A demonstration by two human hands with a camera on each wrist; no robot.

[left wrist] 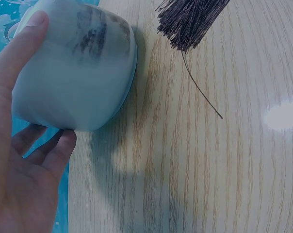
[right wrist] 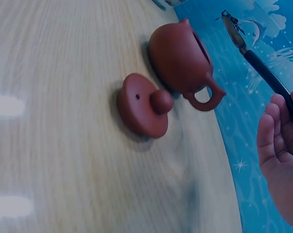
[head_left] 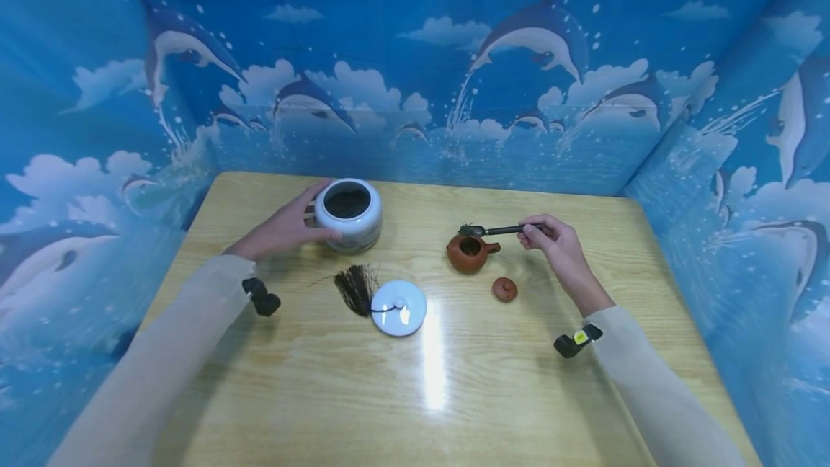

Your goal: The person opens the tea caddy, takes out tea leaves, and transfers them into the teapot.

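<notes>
At the back left of the table, my left hand (head_left: 285, 228) grips a white ceramic jar (head_left: 355, 230), thumb on the near side and fingers round its far side. Dark tea leaves (head_left: 347, 203) show through the open mouth. My right hand (head_left: 556, 240) pinches the dark handle of a small tea scoop (head_left: 502, 230). Tea leaves sit on the scoop's head, which is level in the head view with the rim of a reddish-brown clay teapot (head_left: 467, 262). The teapot stands uncovered, its handle toward the right. Its knobbed lid (right wrist: 137, 109) lies on the table nearby.
A round white lid (head_left: 397, 326) lies on the wooden table (head_left: 324, 395), in front of the jar. Beside it is a dark tassel (head_left: 354, 291), with a cord running onto the lid. A blue dolphin-print curtain (head_left: 402, 56) surrounds the back and sides.
</notes>
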